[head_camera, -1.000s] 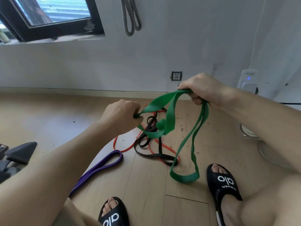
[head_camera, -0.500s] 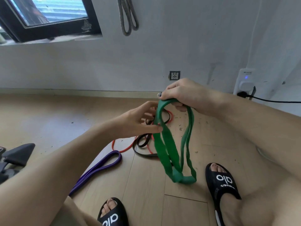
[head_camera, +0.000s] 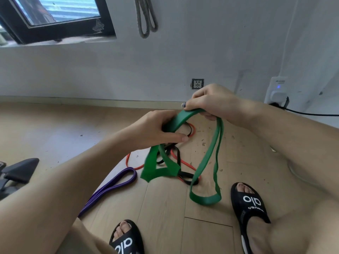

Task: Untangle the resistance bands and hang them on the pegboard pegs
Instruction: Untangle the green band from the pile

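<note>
Both hands hold a wide green resistance band above the wooden floor. My right hand grips its top, and a long loop hangs from there down to near my right foot. My left hand is closed on another stretch of it, with a shorter twisted loop dangling below. Under the green band, a black band and a red-orange band lie tangled together on the floor. A purple band lies stretched out to their left. A grey band hangs high on the white wall.
My feet in black slides stand on the floor at the bottom. Dark exercise equipment sits at the left edge. A plugged-in adapter with a black cable is on the wall at right, a window at top left.
My left hand let go of the green band, then closed on it again to the left of my right hand. The single hanging bundle has spread into two separate loops.
</note>
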Action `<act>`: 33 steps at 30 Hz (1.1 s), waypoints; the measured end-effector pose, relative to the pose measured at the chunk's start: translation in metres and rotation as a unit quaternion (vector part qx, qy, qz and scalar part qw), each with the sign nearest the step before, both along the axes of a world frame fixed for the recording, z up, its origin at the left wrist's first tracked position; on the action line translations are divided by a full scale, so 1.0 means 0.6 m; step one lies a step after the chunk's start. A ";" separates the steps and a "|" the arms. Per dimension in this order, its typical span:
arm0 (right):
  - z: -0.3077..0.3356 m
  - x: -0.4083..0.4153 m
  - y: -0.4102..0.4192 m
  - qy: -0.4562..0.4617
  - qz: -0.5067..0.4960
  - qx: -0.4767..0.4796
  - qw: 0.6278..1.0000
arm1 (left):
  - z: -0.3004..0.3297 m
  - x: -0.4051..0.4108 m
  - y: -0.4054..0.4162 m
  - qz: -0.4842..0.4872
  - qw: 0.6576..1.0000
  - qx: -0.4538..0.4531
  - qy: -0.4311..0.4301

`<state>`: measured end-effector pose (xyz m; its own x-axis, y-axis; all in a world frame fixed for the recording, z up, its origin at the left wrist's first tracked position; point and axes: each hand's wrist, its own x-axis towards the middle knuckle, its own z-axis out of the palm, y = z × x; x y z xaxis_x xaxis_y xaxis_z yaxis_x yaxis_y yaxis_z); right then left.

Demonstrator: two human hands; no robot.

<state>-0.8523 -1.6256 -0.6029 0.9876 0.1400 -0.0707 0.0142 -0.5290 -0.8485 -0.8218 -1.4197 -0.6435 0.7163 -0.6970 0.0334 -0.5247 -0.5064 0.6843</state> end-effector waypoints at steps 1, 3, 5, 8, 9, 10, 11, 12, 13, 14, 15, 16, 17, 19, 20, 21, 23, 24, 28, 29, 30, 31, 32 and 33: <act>0.002 -0.001 -0.001 -0.002 0.001 -0.001 1.000 | 0.000 0.001 0.000 0.001 1.000 0.002 -0.001; 0.010 -0.001 -0.005 -0.008 0.008 0.004 1.000 | 0.002 0.001 0.002 -0.007 0.999 -0.012 0.031; 0.018 0.001 -0.015 -0.015 0.006 0.020 1.000 | 0.007 -0.003 0.009 -0.027 0.996 -0.036 0.080; 0.024 0.002 -0.034 -0.014 -0.008 0.042 0.999 | 0.011 -0.001 0.018 -0.020 0.993 -0.054 0.099; 0.023 0.001 -0.038 -0.012 -0.009 0.040 0.999 | 0.012 0.003 0.020 -0.002 0.995 -0.050 0.089; 0.020 0.001 -0.041 -0.009 -0.007 0.033 0.999 | 0.013 0.005 0.022 0.010 0.996 -0.047 0.080; 0.016 0.001 -0.043 -0.006 -0.005 0.023 1.000 | 0.013 0.007 0.024 0.017 0.996 -0.046 0.078; 0.013 0.000 -0.044 -0.001 -0.003 0.014 1.000 | 0.014 0.005 0.024 0.017 0.995 -0.047 0.084; 0.009 0.000 -0.044 0.005 0.000 0.008 1.000 | 0.015 0.002 0.023 0.018 0.995 -0.050 0.089; 0.007 0.000 -0.045 0.009 0.003 0.007 1.000 | 0.013 0.000 0.021 0.019 0.994 -0.052 0.090; 0.004 0.001 -0.047 0.013 0.005 0.006 1.000 | 0.012 -0.002 0.019 0.019 0.995 -0.050 0.087; 0.003 0.002 -0.048 0.015 0.005 0.005 1.000 | 0.010 -0.001 0.017 0.024 0.995 -0.045 0.082; 0.003 0.002 -0.049 0.016 0.007 0.004 1.000 | 0.010 0.000 0.017 0.029 0.996 -0.039 0.081; 0.001 0.002 -0.050 0.012 0.010 -0.001 1.000 | 0.010 0.001 0.016 0.026 0.995 -0.039 0.092; 0.001 0.002 -0.051 0.008 0.009 -0.008 1.000 | 0.011 0.000 0.016 0.020 0.994 -0.044 0.101; 0.000 0.002 -0.054 0.004 0.007 -0.015 1.000 | 0.010 0.001 0.017 0.020 0.993 -0.047 0.106; 0.001 0.002 -0.061 0.003 0.002 -0.033 0.999 | 0.014 -0.002 0.015 0.022 0.995 -0.042 0.091; 0.000 0.002 -0.063 0.008 -0.001 -0.047 0.999 | 0.016 -0.004 0.013 0.022 0.996 -0.040 0.081; -0.007 -0.005 -0.050 0.047 0.031 -0.077 0.995 | 0.026 -0.010 0.005 0.034 0.996 -0.061 0.063; -0.008 -0.008 -0.043 0.054 0.041 -0.065 0.996 | 0.028 -0.011 0.004 0.034 0.995 -0.068 0.065; -0.008 -0.011 -0.035 0.060 0.051 -0.052 0.995 | 0.029 -0.012 0.003 0.031 0.995 -0.072 0.067; -0.008 -0.012 -0.029 0.064 0.061 -0.043 0.995 | 0.029 -0.012 0.001 0.026 0.995 -0.071 0.067; -0.008 -0.013 -0.022 0.060 0.070 -0.036 0.995 | 0.027 -0.013 -0.001 0.023 0.996 -0.065 0.063; -0.010 -0.013 -0.014 0.050 0.082 -0.031 0.995 | 0.026 -0.013 -0.002 0.021 0.997 -0.059 0.055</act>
<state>-0.8601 -1.6342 -0.6091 0.9395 0.2908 -0.1809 0.0217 -0.5776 -0.8160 -0.8299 -1.4208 -0.6281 0.7486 -0.6622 0.0327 -0.4231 -0.4393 0.7925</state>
